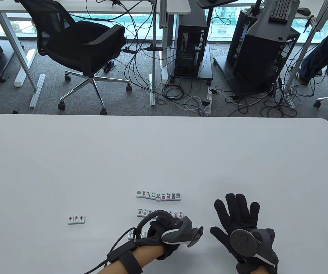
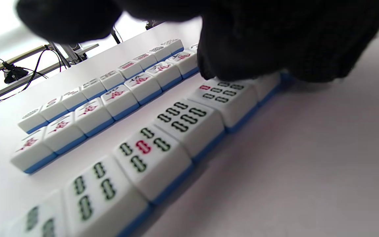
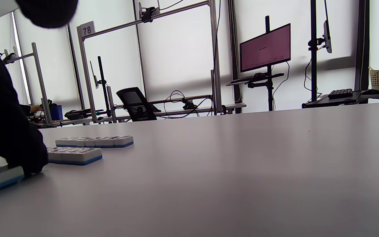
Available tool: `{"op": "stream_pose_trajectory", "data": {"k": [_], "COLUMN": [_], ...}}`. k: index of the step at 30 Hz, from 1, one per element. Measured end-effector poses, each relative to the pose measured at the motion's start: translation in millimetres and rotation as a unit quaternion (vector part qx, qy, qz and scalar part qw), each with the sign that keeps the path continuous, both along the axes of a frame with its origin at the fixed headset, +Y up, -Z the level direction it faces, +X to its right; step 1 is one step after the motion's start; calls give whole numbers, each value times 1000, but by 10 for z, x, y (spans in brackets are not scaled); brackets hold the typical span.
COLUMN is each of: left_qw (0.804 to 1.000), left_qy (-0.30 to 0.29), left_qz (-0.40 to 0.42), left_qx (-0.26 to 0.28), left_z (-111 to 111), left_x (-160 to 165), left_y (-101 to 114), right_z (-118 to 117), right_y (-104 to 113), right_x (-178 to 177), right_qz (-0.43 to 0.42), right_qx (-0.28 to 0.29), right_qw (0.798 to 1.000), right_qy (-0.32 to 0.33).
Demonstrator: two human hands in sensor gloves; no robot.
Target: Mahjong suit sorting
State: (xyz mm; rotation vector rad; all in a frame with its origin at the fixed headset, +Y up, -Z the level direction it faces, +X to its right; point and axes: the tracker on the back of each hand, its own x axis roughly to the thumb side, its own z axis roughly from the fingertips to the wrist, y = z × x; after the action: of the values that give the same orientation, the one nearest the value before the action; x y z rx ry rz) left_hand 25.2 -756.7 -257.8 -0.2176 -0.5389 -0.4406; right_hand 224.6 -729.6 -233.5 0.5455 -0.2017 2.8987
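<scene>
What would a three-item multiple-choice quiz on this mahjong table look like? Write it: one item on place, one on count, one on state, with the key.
1. Where do the red-character tiles lie?
A. Left of the three rows
B. Beyond the dots row
C. Under the right hand

2. How many tiles are in that group?
A. Two
B. Three
C. Five

3. How is the right hand?
A. Fist on a tile
B. Pinching a tile
C. Open, fingers spread, holding nothing

Key: 1 A, they sit apart to the left of the dots row and characters row. 2 B, three show side by side. 3 C, its fingers are splayed over the table, while the left hand touches the bamboo row.
</scene>
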Motion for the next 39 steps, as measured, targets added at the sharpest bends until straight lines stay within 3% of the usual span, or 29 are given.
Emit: {"op": "stream_pose_trajectory", "data": {"k": [7,12,18,23,27,29,32,39], "left_qw": [1000,998,992,975,962,961,955,954], "left_qy": [-9,-7,52,175,257,268,293,298], "left_qz": [-14,5,44,41,23,18,37,-8], "left_qx": [18,67,103,131,89,61,31,43], "left_z": [62,99,-31,-154,-176,-178,-175,-229], "left_x": [-74,-304,-1039,-1935,-2505,-2677,-2832,-2875], "left_y": [49,222,509,615,488,376,199,-46], "right_z": [1,1,-7,-12,-17,-18,-17,-20], "right_y": [-10,-12,-22,-22,-25,-27,-31,-34], "right_x": [2,4,7,11,10,8,5,-1], "right_qz": [7,10,16,18,20,23,25,32], "right_qx": [-1,-1,-3,-4,-4,-5,-8,-11], "right_qw": [1000,1000,1000,1000,1000,1000,1000,999], "right_qy": [-2,-4,-8,-12,-13,-13,-15,-17]}}
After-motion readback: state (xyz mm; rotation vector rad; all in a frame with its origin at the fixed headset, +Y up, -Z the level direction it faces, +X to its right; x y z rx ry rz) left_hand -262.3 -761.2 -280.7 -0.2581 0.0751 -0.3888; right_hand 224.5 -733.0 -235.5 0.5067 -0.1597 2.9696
